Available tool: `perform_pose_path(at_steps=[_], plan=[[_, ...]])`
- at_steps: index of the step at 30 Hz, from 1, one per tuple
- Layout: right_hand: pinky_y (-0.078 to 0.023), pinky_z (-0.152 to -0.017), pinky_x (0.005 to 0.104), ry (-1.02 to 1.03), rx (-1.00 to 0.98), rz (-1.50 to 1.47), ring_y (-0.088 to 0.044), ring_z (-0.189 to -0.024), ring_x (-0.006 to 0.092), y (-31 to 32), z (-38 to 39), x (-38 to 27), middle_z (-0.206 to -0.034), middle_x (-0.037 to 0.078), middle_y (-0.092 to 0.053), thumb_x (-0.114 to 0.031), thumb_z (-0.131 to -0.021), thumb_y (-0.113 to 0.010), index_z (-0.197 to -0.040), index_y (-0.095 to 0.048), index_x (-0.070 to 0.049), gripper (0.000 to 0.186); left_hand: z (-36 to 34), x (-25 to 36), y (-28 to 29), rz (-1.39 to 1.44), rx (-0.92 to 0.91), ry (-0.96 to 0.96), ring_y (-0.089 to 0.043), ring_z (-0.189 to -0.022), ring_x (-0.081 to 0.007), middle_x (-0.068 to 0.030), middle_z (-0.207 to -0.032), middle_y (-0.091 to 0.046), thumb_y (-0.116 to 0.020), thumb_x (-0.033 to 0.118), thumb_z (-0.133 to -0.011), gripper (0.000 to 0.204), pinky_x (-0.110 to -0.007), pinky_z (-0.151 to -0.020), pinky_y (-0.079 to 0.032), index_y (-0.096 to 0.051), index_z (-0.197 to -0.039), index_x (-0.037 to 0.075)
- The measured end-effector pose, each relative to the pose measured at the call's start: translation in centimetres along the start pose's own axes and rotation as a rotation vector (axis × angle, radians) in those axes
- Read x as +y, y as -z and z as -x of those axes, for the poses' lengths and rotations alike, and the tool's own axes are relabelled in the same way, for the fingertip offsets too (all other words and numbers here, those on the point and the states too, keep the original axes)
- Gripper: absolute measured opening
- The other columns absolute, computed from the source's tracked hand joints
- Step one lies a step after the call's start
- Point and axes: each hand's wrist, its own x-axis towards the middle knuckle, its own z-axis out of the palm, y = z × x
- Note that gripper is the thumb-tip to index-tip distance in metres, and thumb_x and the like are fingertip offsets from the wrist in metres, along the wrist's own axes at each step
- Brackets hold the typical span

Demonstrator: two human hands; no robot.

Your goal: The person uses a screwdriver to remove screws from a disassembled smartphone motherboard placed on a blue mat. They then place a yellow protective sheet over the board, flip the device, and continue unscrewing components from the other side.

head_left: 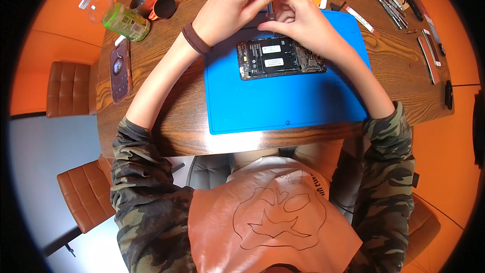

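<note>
1. The table [187,106], the largest thing here, is dark wood with a bold, streaky grain and carries everything at work.
2. The mat [242,106] is a flat blue sheet, smooth and rubbery-looking with rounded corners, laid under the work (likely to spare both the wood and the parts).
3. The opened device [290,58] lies flat on the upper part of the mat, right below the hands, its inside facing up so that it can be reached. It is a thin black rectangle with two pale labels and a stretch of bare circuitry toward its right end.
4. The left hand [233,4] arches in from above, thumb and fingers pinched at the upper end of a screwdriver, apparently to control it from the top.
5. The right hand [303,17] grasps the same tool lower down, fingers curled and thumb pressed across, presumably to keep it upright and steady.
6. The bottle [126,24], clear plastic with a green wrap, sits off to the left, well apart from the mat.
7. The screwdriver [271,15] is slim, dark and roughly vertical at the device's upper edge; whether its tip touches is too small to tell.
</note>
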Motion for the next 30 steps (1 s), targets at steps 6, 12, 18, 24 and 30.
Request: perform_pose_path(at_steps=[6, 12, 18, 24, 30], plan=[[-0.054, -0.098, 0.032, 0.003, -0.02, -0.097, -0.07, -0.107, 0.0196, 0.4, -0.3, -0.4, -0.109, 0.013, -0.073, -0.01, -0.093, -0.07, -0.124, -0.064, 0.004, 0.035, -0.5, -1.6, -1.1, -0.072, 0.136, -0.215, -0.07, -0.08, -0.0283, -0.0125, -0.092, -0.072, -0.066, 0.019, -0.096, 0.019, -0.037, -0.071, -0.057, -0.074, -0.104, 0.004], [-0.054, -0.097, 0.0321, -0.06, 0.061, -0.253, -0.069, -0.108, 0.0184, -0.2, -0.1, -1.2, -0.108, 0.011, -0.073, -0.014, -0.092, -0.073, -0.125, -0.063, 0.001, 0.038, -0.1, -3.4, -1.6, -0.112, 0.127, -0.22, -0.07, -0.081, -0.0289, -0.0118, -0.093, -0.07, -0.065, 0.019, -0.096, 0.019, -0.036, -0.073, -0.057, -0.074, -0.106, 0.005], [-0.055, -0.094, 0.0295, -0.063, 0.093, -0.018, -0.07, -0.102, 0.016, 0.0, 0.0, -1.4, -0.103, 0.009, -0.073, -0.006, -0.09, -0.073, -0.121, -0.064, 0.003, 0.033, 0.0, -2.8, -1.8, -0.117, 0.118, -0.215, -0.068, -0.078, -0.0287, -0.0108, -0.089, -0.067, -0.065, 0.018, -0.095, 0.019, -0.037, -0.071, -0.056, -0.074, -0.106, 0.006], [-0.057, -0.09, 0.0286, -0.016, -0.06, -0.218, -0.071, -0.096, 0.0155, 0.7, 0.2, -0.8, -0.095, 0.007, -0.073, -0.007, -0.086, -0.077, -0.113, -0.068, 0.002, 0.03, 0.0, -2.5, -1.9, -0.069, 0.075, -0.214, -0.068, -0.078, -0.0288, -0.0108, -0.088, -0.067, -0.065, 0.018, -0.095, 0.019, -0.037, -0.071, -0.055, -0.074, -0.107, 0.006], [-0.057, -0.086, 0.0293, 0.011, 0.091, -0.041, -0.071, -0.09, 0.015, -0.1, 0.3, -0.2, -0.092, 0.007, -0.072, -0.01, -0.084, -0.079, -0.108, -0.069, 0.002, 0.028, -0.2, -2.5, -1.7, -0.011, 0.08, -0.159, -0.068, -0.079, -0.0295, -0.012, -0.087, -0.068, -0.064, 0.019, -0.095, 0.02, -0.037, -0.07, -0.055, -0.074, -0.107, 0.006]])
